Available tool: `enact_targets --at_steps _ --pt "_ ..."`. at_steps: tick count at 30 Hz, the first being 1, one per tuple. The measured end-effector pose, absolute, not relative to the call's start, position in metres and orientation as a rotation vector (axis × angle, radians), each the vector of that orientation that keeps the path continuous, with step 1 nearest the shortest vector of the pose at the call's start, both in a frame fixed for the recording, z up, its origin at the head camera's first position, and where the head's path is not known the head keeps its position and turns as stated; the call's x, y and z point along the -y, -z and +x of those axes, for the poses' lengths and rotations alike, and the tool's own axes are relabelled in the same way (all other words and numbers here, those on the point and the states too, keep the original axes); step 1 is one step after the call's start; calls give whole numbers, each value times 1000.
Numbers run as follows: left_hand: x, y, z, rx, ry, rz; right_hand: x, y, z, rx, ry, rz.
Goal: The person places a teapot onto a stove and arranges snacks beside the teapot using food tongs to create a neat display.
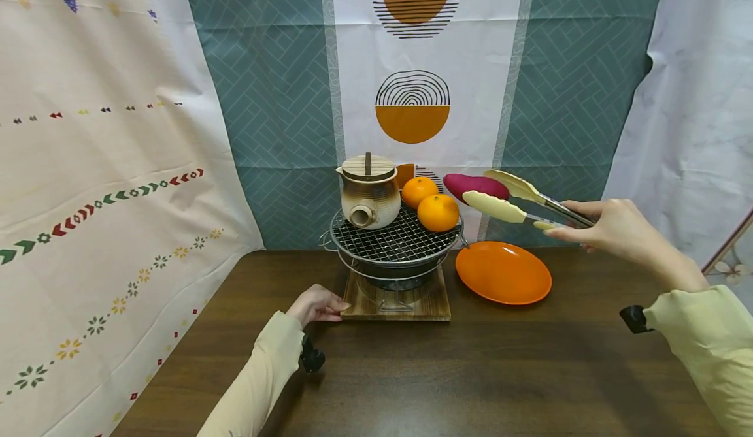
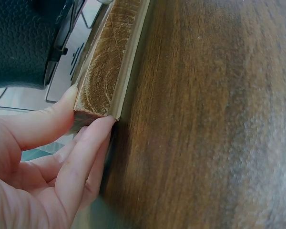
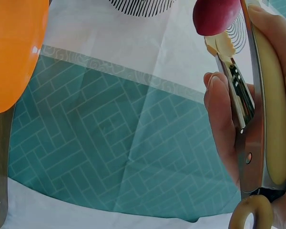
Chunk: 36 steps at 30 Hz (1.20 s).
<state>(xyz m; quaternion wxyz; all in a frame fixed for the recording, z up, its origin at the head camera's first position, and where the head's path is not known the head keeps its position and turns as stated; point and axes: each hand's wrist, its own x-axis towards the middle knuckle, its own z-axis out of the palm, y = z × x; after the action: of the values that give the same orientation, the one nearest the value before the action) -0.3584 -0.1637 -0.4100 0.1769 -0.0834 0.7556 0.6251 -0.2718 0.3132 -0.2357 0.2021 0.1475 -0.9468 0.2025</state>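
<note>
My left hand (image 1: 317, 304) pinches the near left corner of a square wooden board (image 1: 436, 298), thumb on top and fingers at its lower edge. On that board stands a round tabletop grill with a wire mesh (image 1: 388, 244). In my right hand (image 1: 618, 228) is a pair of metal tongs (image 1: 565, 211) with cream tips. Between the tips sits a purple sweet potato (image 1: 470, 187), raised at the grill's right side, behind and above an orange plate (image 1: 502, 274). The right wrist view shows the tongs' handle along my palm and one end of the sweet potato (image 3: 214, 16).
On the mesh stand a clay teapot (image 1: 376, 202) with a wooden lid and side handle, and two mandarins, one behind (image 1: 419, 191) and one in front (image 1: 438, 213). Patterned cloths (image 1: 276, 97) hang behind and at both sides of the brown wooden table (image 1: 470, 372).
</note>
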Motion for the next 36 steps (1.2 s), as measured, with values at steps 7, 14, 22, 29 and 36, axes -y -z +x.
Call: enact_targets --at_steps 7,14,22,29,36 --pt "164 410 -358 -2142 -1775 -228 -307 234 -269 2646 -595 465" --pt "165 411 -358 -2147 -1775 -225 -300 231 -268 2627 -603 523" --pt "164 410 -359 -2150 -1774 -219 -294 227 -264 2628 -617 552" --pt "164 410 -359 -2150 -1775 -227 -288 226 -262 2588 -575 627" --pt "164 411 -359 -2144 -1776 -233 -282 227 -261 2560 -560 677"
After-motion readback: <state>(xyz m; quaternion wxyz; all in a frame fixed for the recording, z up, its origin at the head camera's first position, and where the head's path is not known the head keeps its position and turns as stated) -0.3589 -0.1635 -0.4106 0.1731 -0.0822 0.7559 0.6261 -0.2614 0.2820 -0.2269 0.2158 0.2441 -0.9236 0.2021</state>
